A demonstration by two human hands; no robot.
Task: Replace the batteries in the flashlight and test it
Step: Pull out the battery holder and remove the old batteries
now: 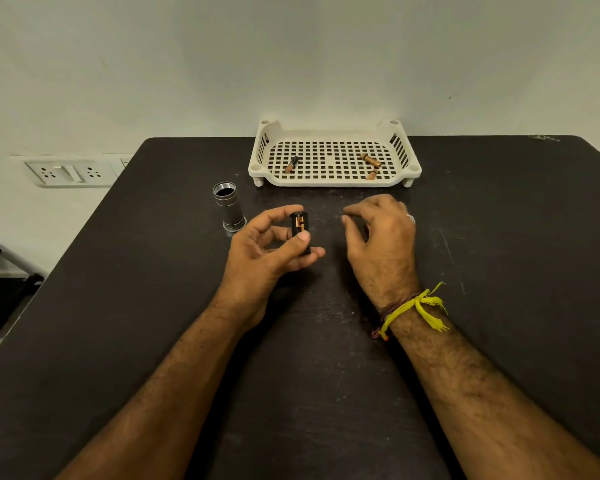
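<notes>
Head view: my left hand (267,251) grips the battery holder (300,233) near the tray (333,181); my right hand (378,233) hovers beside it, fingers loosely curled, empty.

The left grip (274,244) hides the battery holder's (300,233) lower end; both elbows are cropped.

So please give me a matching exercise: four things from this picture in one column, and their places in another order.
Things:
1. battery holder
2. flashlight body
3. loose batteries
4. yellow thread

Places:
A. in the white tray
B. tied on the right wrist
C. held in the left hand
D. standing on the table, open end up

Pairs: 1-C, 2-D, 3-A, 4-B
</notes>
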